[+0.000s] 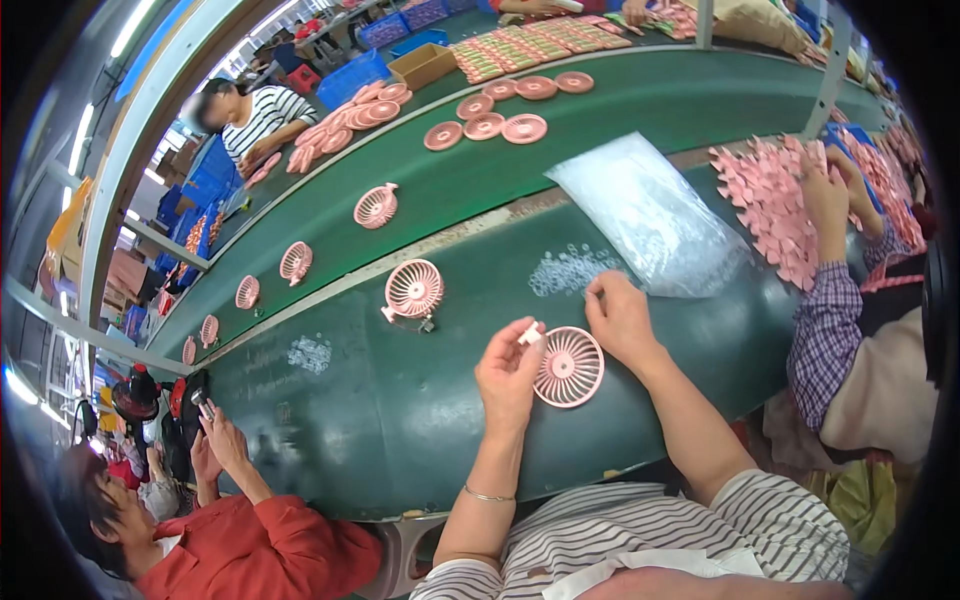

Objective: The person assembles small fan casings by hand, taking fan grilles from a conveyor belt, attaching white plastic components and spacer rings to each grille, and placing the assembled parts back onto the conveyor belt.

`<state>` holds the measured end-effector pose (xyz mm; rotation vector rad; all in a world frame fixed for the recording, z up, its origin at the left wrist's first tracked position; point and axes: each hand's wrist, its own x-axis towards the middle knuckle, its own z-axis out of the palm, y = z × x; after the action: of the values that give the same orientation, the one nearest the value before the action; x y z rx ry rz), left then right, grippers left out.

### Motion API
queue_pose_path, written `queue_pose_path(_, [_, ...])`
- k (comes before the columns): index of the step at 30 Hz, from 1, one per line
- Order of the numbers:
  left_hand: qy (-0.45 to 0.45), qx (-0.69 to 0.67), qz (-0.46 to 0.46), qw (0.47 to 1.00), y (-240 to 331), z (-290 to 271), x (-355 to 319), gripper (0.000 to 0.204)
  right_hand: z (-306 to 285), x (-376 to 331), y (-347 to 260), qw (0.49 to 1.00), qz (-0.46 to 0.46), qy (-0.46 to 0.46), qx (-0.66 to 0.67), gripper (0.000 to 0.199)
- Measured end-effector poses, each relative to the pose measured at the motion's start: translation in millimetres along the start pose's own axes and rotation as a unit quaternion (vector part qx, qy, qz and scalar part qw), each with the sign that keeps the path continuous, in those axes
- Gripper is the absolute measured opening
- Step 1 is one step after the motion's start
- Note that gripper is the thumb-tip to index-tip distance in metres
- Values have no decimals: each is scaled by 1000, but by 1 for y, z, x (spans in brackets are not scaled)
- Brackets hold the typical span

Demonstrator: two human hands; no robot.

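Note:
My left hand is closed, pinching a small white plastic piece between thumb and fingertips. Just beneath it on the green table lies a round pink fan grille with curved spokes. My right hand is at the grille's upper right, its fingers bent together at the edge of a heap of small clear rings. Whatever its fingertips hold, if anything, is too small to make out. Farther left rests a pink fan housing with a metal-looking part at its base.
A clear plastic bag lies beyond my right hand. Behind runs a green conveyor belt with pink housings and discs. A co-worker in red sits at left; another's hands handle pink pieces at right.

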<state>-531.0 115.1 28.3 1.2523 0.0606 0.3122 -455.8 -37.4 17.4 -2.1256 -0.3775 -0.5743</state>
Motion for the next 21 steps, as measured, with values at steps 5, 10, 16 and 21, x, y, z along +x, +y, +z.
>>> queue_pose_path(5, [8,23,1,1000,3,-3,-1,29,2,1,-13,971,142,-68,180,9])
queue_pose_path(10, [11,-12,-13,1000,10,0,-2,22,-2,8,-12,904,259,-110,323,14])
queue_pose_path(16, [-22,184,-14,983,-3,3,7,22,-2,14,-6,937,183,-82,285,13])
queue_pose_path(21, [-67,206,-18,976,-3,7,4,28,-14,17,-21,914,257,-80,303,11])
